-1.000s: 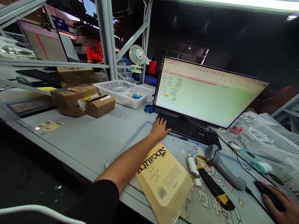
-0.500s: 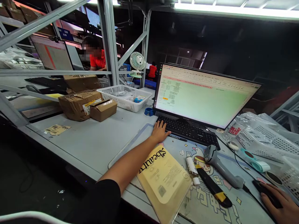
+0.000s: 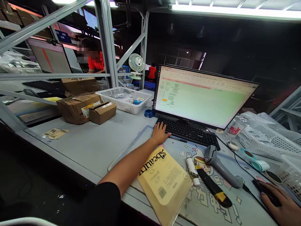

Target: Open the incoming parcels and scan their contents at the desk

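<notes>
The left hand is resting flat, fingers spread and gripping nothing, on the near-left corner of the keyboard. The right hand is cupping the black mouse on the bench. A barcode scanner is lying between the hands.

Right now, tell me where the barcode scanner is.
In the head view, the barcode scanner lies on the printed desk mat right of centre, just below the keyboard's right end, between the black-and-yellow utility knife and the mouse under the right hand.
</notes>
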Motion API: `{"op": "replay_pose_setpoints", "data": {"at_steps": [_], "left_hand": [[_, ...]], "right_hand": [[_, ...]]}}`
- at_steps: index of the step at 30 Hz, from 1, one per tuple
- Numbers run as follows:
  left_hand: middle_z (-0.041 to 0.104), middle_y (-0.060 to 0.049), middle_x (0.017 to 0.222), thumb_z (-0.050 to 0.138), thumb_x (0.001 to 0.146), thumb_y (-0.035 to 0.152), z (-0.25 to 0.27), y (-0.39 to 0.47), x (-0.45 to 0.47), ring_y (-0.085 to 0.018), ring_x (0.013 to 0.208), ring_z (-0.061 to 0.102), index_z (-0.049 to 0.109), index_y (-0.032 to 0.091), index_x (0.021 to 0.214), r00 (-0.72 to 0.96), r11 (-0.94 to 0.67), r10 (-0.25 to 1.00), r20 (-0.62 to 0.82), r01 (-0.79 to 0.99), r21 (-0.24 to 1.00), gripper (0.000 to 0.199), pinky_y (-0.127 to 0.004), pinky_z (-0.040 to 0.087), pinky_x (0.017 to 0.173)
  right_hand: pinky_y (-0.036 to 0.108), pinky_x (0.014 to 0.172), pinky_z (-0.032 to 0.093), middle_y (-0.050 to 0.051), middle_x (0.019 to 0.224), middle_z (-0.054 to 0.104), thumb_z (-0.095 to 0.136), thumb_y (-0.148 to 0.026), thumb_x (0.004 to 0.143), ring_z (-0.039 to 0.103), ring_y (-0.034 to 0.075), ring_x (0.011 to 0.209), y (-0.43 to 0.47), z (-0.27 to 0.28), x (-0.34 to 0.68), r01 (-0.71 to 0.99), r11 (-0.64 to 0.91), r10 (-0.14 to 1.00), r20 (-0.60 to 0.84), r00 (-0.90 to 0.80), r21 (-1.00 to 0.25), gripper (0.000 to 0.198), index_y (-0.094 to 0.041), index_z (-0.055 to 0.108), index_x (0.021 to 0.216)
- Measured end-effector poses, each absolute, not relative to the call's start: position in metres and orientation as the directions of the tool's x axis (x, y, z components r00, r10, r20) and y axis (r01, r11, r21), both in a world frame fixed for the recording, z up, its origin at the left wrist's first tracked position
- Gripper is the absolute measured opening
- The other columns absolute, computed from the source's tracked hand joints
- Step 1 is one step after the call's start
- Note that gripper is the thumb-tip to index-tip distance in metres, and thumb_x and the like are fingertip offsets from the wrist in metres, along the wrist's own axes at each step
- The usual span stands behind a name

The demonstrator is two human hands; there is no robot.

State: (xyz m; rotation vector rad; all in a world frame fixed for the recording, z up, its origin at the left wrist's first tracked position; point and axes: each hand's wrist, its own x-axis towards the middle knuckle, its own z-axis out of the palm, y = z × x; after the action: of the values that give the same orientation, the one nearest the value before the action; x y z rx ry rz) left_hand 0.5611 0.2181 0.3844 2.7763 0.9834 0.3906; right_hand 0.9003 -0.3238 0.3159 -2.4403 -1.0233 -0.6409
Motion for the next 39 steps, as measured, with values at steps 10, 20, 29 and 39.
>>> {"op": "replay_pose_setpoints", "data": {"at_steps": [10, 20, 29, 39], "left_hand": [[0.020, -0.015, 0.176, 0.033, 0.105, 0.069, 0.385, 0.215, 0.562, -0.038, 0.163, 0.016, 0.033, 0.012, 0.168, 0.744, -0.774, 0.633, 0.216, 0.596, 0.213, 0.085, -0.050, 0.016, 0.134], [0.021, -0.013, 0.176, 0.037, 0.105, 0.066, 0.383, 0.215, 0.565, -0.042, 0.162, 0.015, 0.035, 0.015, 0.167, 0.765, -0.801, 0.599, 0.237, 0.564, 0.204, 0.081, -0.055, 0.020, 0.131], [0.022, -0.010, 0.177, 0.038, 0.105, 0.066, 0.383, 0.215, 0.563, -0.042, 0.162, 0.014, 0.048, 0.023, 0.160, 0.782, -0.817, 0.576, 0.236, 0.538, 0.209, 0.070, -0.058, 0.019, 0.131], [0.026, -0.010, 0.176, 0.038, 0.106, 0.064, 0.382, 0.216, 0.564, -0.041, 0.162, 0.017, 0.046, 0.022, 0.162, 0.782, -0.825, 0.564, 0.266, 0.527, 0.203, 0.070, -0.057, 0.017, 0.132]], "right_hand": [[0.047, 0.067, 0.063, 0.010, 0.134, 0.069, 0.058, -0.071, 0.081, 0.076, 0.036, 0.091, -0.324, 0.329, 0.902, 0.704, -0.673, 0.586, 0.416, 0.695, -0.227, 0.064, -0.028, 0.075, 0.126], [0.050, 0.084, 0.060, 0.009, 0.137, 0.067, 0.044, -0.068, 0.086, 0.069, 0.038, 0.115, -0.312, 0.341, 0.863, 0.683, -0.710, 0.533, 0.502, 0.681, -0.173, 0.064, -0.028, 0.070, 0.130], [0.048, 0.071, 0.059, 0.008, 0.138, 0.066, 0.045, -0.068, 0.086, 0.070, 0.038, 0.110, -0.316, 0.343, 0.865, 0.642, -0.749, 0.523, 0.450, 0.724, -0.163, 0.065, -0.029, 0.070, 0.132], [0.048, 0.075, 0.059, 0.007, 0.140, 0.066, 0.044, -0.066, 0.087, 0.071, 0.036, 0.112, -0.319, 0.342, 0.863, 0.635, -0.761, 0.519, 0.465, 0.718, -0.131, 0.063, -0.030, 0.069, 0.131]]}}
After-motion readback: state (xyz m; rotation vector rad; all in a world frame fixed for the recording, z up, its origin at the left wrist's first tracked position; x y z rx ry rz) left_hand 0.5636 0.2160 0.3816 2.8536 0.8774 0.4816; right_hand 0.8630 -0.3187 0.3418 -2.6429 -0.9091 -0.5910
